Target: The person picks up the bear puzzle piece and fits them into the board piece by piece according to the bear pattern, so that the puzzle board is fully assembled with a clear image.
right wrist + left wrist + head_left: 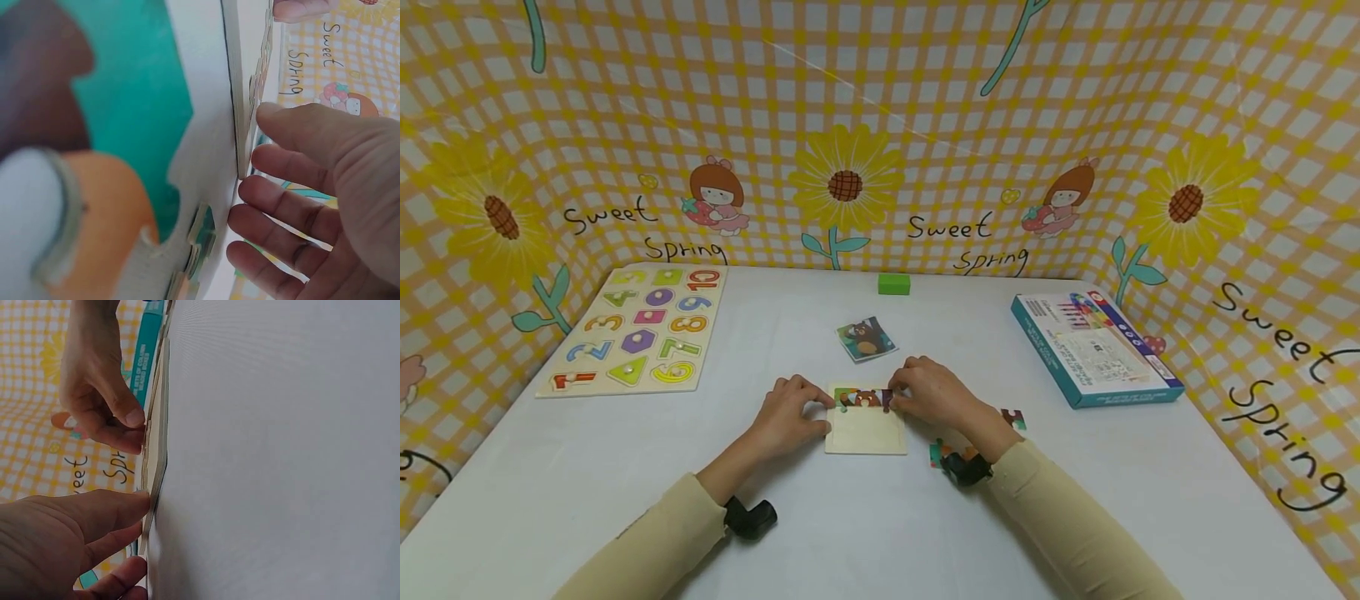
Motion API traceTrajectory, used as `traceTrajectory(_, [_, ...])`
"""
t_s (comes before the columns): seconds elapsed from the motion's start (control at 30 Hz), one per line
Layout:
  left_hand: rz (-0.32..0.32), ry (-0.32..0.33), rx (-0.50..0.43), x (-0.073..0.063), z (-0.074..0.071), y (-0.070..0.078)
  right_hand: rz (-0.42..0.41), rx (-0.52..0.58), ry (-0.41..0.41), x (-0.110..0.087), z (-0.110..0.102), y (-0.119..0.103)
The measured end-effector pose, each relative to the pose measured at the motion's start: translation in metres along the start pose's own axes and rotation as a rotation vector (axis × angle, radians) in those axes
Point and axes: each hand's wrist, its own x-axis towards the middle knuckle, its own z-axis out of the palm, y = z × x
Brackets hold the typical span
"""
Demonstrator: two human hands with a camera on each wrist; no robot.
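**Press the corner piece (887, 400) flat**

Your hands are apart: the left hand (786, 417) touches the left edge of the board (866, 435); the right hand (936, 393) meets that piece at the board's top right, pinching or pressing, I cannot tell. Ideally, steady the board and push evenly.

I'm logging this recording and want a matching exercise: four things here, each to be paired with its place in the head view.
1. bright green rectangular block
2. pale wooden number board
3. flat teal-sided cardboard box
4. square pale wooden puzzle tray

A. right side of the white table
B. between left hand and right hand
C. far middle of the table
D. left side of the table

Pairs: 1-C, 2-D, 3-A, 4-B
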Motion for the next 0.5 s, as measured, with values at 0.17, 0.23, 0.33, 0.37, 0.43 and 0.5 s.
traceTrajectory(0.17, [0.006, 0.013, 0.003, -0.002, 0.0, 0.0, 0.027, 0.036, -0.018, -0.002, -0.006, 0.001])
traceTrajectory(0.23, [0.007, 0.014, 0.003, -0.002, 0.0, 0.001, 0.038, 0.052, -0.016, -0.004, -0.009, 0.001])
traceTrajectory(0.33, [0.007, 0.011, 0.001, -0.003, 0.0, 0.002, 0.045, 0.081, -0.002, -0.009, -0.014, 0.003])
traceTrajectory(0.37, [0.007, 0.01, 0.001, -0.003, 0.0, 0.002, 0.042, 0.087, 0.005, -0.012, -0.015, 0.004])
traceTrajectory(0.43, [0.003, 0.008, 0.0, -0.003, 0.0, 0.002, 0.034, 0.094, 0.025, -0.016, -0.018, 0.006])
traceTrajectory(0.5, [-0.001, 0.005, -0.002, -0.003, -0.001, 0.003, 0.037, 0.099, 0.042, -0.021, -0.02, 0.009])
